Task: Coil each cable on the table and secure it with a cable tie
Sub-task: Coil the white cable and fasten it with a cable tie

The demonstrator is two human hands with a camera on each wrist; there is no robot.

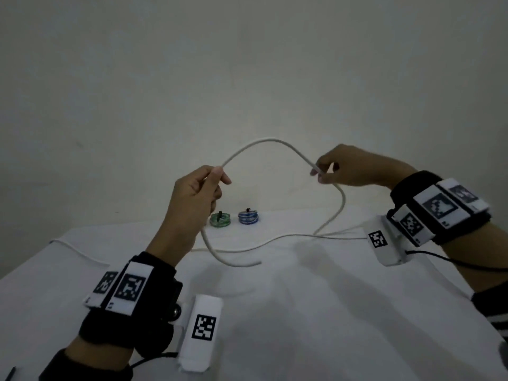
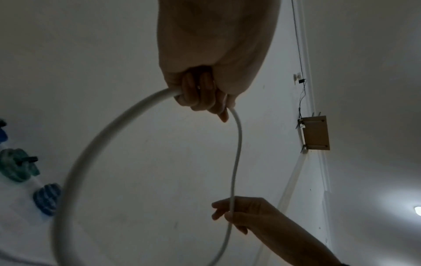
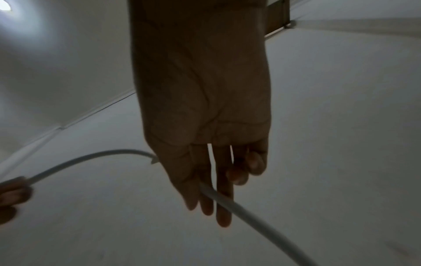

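Note:
A white cable [image 1: 266, 140] arches in the air between my two hands above the white table [image 1: 288, 312]. My left hand [image 1: 214, 180] grips one side of the arch, fingers curled round it [image 2: 205, 95]. From there the cable [image 2: 237, 153] drops in a loop to a free end [image 1: 258, 262] lying on the table. My right hand [image 1: 320, 171] pinches the other side between thumb and fingers [image 3: 209, 189]. Past that hand the cable [image 3: 250, 216] hangs down to the table. A green coil [image 1: 220, 220] and a blue coil [image 1: 248, 217], each bound with a black tie, lie at the table's back.
A thinner white cable [image 1: 275, 240] runs loose across the table under my hands, and another thin strand [image 1: 79, 254] lies at the left edge. A plain wall stands close behind the table. A wooden box [image 2: 316, 133] hangs on the wall.

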